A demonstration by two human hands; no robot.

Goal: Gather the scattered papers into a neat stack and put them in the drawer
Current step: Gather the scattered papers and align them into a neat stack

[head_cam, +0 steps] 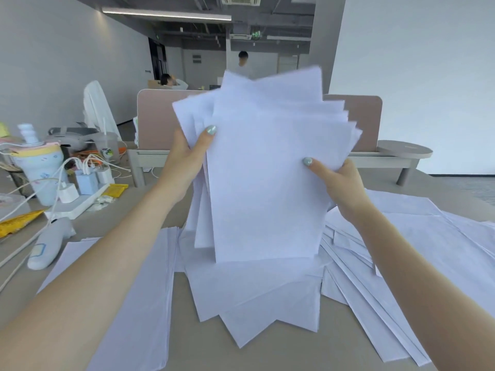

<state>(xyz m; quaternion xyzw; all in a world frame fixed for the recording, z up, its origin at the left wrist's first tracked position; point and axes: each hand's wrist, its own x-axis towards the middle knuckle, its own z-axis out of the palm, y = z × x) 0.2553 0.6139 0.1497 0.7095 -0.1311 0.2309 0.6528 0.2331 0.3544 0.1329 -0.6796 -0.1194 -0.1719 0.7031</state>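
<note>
An uneven bundle of white papers (265, 167) stands upright above the desk, its sheets fanned out at the top. My left hand (187, 153) grips the bundle's left edge, thumb on the front sheet. My right hand (334, 178) grips its right edge the same way. More white sheets (257, 293) lie scattered flat on the beige desk (281, 354) below, fanning left (139, 303) and right (434, 250). No drawer is in view.
At the left stand a pastel cup (40, 170), a power strip with chargers and cables (77, 196), yellow wrappers (16, 223) and a white handheld device (48, 245). A pink divider panel (158, 119) lines the desk's far edge. Two people are far behind it.
</note>
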